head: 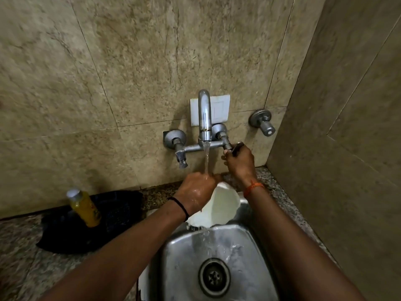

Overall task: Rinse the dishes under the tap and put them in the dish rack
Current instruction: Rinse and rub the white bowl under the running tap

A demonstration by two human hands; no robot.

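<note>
While water runs, left hand (196, 192) grips bowl (217, 208) tilted under tap (204, 118) to drain; right hand (238, 161) grips tap's right handle (235, 147).

Dim, seemingly overhead light; blurred edges.

Over the steel sink (249, 257) the way is crowded: the left hand (195, 192) holds a white dish (219, 208) tilted under the tap (204, 114), in the running stream, and the right hand (239, 160) grips the right tap handle (235, 146), both forearms crossing the basin. The side wall (347, 127) closes in just right of the sink. To the left, a yellow bottle (83, 208) stands on a dark mat (121, 213); the speckled counter (21, 257) nearer the camera lies open.
</note>
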